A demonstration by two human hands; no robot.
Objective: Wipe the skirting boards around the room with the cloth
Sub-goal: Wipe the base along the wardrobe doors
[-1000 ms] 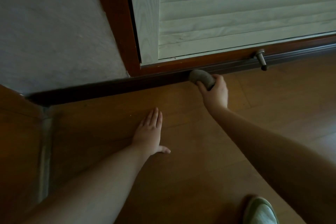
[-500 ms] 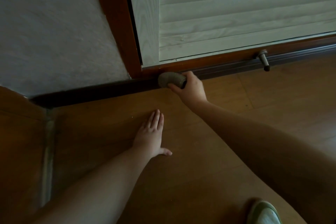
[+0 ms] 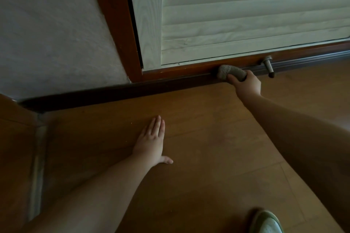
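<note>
Grey cloth x1 gripped by R hand; L hand flat on floor.

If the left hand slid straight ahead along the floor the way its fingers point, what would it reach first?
Most likely the dark skirting board at the wall's foot. The left hand lies flat on the wooden floor, with bare floor showing ahead of its fingertips.

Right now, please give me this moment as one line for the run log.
step: wiping skirting board | right hand: holds cloth on board, near doorstop | left hand: flat on floor
</note>
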